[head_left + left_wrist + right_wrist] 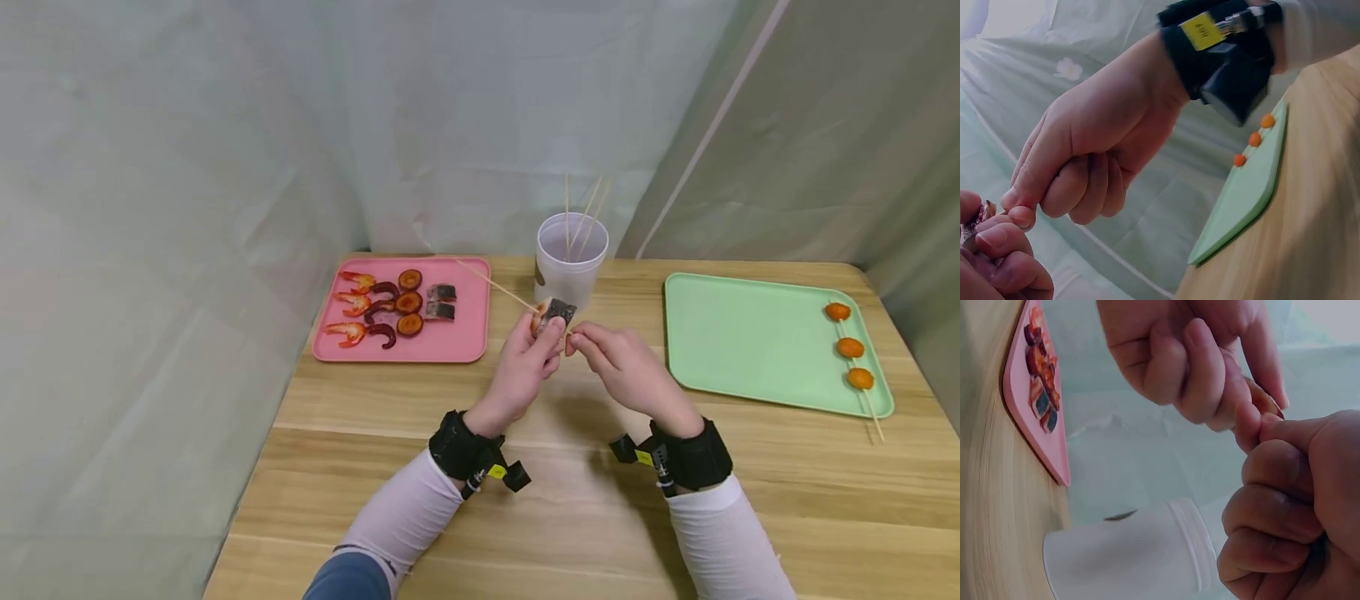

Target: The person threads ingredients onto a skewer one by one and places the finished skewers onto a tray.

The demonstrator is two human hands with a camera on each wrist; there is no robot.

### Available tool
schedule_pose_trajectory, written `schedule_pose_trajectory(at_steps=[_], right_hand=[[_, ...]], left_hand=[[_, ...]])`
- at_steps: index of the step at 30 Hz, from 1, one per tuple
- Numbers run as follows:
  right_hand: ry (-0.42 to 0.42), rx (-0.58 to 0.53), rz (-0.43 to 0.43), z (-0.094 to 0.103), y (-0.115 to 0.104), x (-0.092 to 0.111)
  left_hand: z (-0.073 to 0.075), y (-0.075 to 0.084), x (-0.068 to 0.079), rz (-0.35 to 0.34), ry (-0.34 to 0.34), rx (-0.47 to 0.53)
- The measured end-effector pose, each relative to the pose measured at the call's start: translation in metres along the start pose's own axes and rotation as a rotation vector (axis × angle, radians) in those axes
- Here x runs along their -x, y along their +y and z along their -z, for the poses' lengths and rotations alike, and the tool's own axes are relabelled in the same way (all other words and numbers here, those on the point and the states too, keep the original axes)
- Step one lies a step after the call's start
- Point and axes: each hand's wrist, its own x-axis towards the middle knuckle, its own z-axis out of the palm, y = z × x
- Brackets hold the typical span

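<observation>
My left hand point(525, 362) holds a fish piece with dark, speckled skin point(558, 308) between thumb and fingers. A thin wooden skewer point(498, 287) sticks out of it toward the upper left. Beside the fish, a brownish-orange edge point(1261, 397) shows between the left fingers; what it belongs to is mostly hidden. The right hand point(630, 371) pinches the skewer's near end between thumb and forefinger, close against the left hand. Its other fingers are curled in, as the left wrist view shows.
A pink tray point(472, 333) at the left carries shrimp-like pieces, dark curled pieces, round brown slices and two fish pieces point(441, 302). Behind the hands stands a white cup point(562, 279) with several skewers point(588, 212). On the green tray point(735, 333), a skewer bears three orange balls point(850, 347).
</observation>
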Motion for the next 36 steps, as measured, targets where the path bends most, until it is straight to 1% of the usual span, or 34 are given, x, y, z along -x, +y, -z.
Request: schedule_pose_trajectory(at_steps=[2,5,7,9,15,18,20,24,26,32,36], right_hand=[[0.000,0.008,0.002,0.000,0.001,0.000],[-0.002,0.009,0.008,0.002,0.003,0.000],[0.001,0.001,0.012,0.003,0.003,0.000],[0.003,-0.008,0.017,0.004,0.004,0.000],[-0.001,-0.075,0.007,0.001,0.007,-0.001],[-0.002,-0.147,-0.021,-0.002,0.005,-0.003],[-0.011,-0.183,-0.047,-0.003,0.005,-0.003],[-0.030,-0.215,-0.082,-0.002,0.007,-0.003],[-0.035,-0.226,-0.084,-0.001,0.007,-0.002],[-0.003,-0.218,-0.070,-0.001,0.007,-0.001],[0.029,-0.211,-0.050,-0.002,0.005,-0.002]], left_hand=[[-0.003,-0.001,0.001,0.008,-0.004,0.010],[-0.007,-0.003,0.001,-0.002,-0.002,0.030],[-0.009,-0.004,0.000,-0.008,-0.013,0.041],[-0.009,-0.004,0.000,0.004,-0.028,0.040],[-0.001,0.003,-0.003,0.092,-0.054,0.021],[0.004,0.010,-0.005,0.110,-0.059,0.025],[0.006,0.014,-0.006,0.110,-0.048,0.026],[0.012,0.019,-0.008,0.095,-0.021,-0.005],[0.014,0.019,-0.009,0.091,-0.022,-0.030],[0.018,0.020,-0.009,0.092,-0.100,-0.119],[0.022,0.021,-0.010,0.099,-0.120,-0.143]])
